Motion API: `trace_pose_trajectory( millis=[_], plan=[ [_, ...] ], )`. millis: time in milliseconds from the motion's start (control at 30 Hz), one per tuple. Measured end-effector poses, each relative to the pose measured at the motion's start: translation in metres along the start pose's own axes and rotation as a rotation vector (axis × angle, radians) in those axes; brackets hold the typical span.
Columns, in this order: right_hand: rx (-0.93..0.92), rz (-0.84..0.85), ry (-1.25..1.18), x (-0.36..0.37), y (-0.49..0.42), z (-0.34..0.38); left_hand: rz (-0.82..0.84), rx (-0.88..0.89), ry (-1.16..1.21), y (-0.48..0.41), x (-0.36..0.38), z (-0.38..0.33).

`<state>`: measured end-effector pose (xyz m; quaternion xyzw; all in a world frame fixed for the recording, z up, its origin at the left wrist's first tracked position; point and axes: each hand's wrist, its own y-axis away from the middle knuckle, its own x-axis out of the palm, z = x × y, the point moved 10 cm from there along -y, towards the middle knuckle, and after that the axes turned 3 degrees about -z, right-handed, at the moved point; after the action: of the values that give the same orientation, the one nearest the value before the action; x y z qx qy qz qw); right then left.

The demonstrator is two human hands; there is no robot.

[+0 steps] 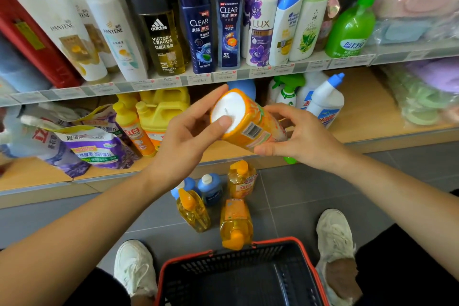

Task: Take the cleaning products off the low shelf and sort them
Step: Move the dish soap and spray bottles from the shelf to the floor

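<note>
Nearest, at the bottom edge, a black shopping basket [162, 278] with a red rim sits on the grey floor between two pale sneakers, the left shoe [135, 268] and the right shoe [334, 233]. Just beyond the basket, a cluster of products stands and lies on the tiles: a flat-lying amber bottle [236, 223] touching the basket's far rim, a tilted amber bottle [192, 208] to its left, an upright amber bottle [242, 180] behind them, and two blue bottles [211, 187] close together. Above this cluster, both bare arms reach forward and hold one orange bottle [248, 124] in the air in front of the low shelf [360, 112], tipped so its white base faces the camera. The left hand [183, 139] wraps the base end, fingers curled over the top and the thumb tip pressed on the white bottom. The right hand [300, 136] grips the far, narrower end, fingers curled over it and the thumb underneath against the label. On the wooden low shelf behind, purple refill bags [96, 146] slump at the left, a slim yellow bottle [134, 126] and yellow jugs [161, 109] stand beside them, and at the right a green trigger sprayer [288, 92] stands next to a white bottle with a blue cap [325, 99]. Farthest, the upper shelf carries a row of upright shampoo bottles [198, 25] and a green pump bottle [352, 30]
</note>
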<state>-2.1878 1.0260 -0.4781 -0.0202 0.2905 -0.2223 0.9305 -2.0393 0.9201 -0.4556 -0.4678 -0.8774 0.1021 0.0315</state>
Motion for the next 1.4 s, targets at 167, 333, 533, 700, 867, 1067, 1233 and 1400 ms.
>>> trace_pose_trajectory(
  millis=[167,333,533,700,867,1067,1233,1400],
  plan=[
    [0.114,0.024,-0.161,0.014,0.002,-0.011,0.074,0.155,-0.181,0.003,0.006,-0.017],
    [0.191,0.066,-0.260,0.031,0.006,-0.018,0.055,0.312,-0.375,0.004,0.007,-0.034],
    [0.249,0.095,-0.358,0.045,0.013,-0.025,0.057,0.635,-0.712,0.015,0.014,-0.057],
    [0.248,0.079,-0.354,0.046,0.013,-0.023,0.049,0.610,-0.685,0.014,0.014,-0.060],
    [0.259,0.073,-0.354,0.049,0.013,-0.025,0.061,0.486,-0.682,0.006,0.014,-0.050],
    [0.241,0.071,-0.319,0.049,0.012,-0.023,0.019,0.090,-0.232,-0.006,0.004,-0.018],
    [0.237,0.083,-0.280,0.050,0.013,-0.026,-0.093,-0.100,-0.080,-0.014,-0.018,0.007],
    [0.319,0.085,-0.403,0.057,0.016,-0.039,-0.233,-0.285,0.127,-0.013,-0.033,0.046]
  ],
)
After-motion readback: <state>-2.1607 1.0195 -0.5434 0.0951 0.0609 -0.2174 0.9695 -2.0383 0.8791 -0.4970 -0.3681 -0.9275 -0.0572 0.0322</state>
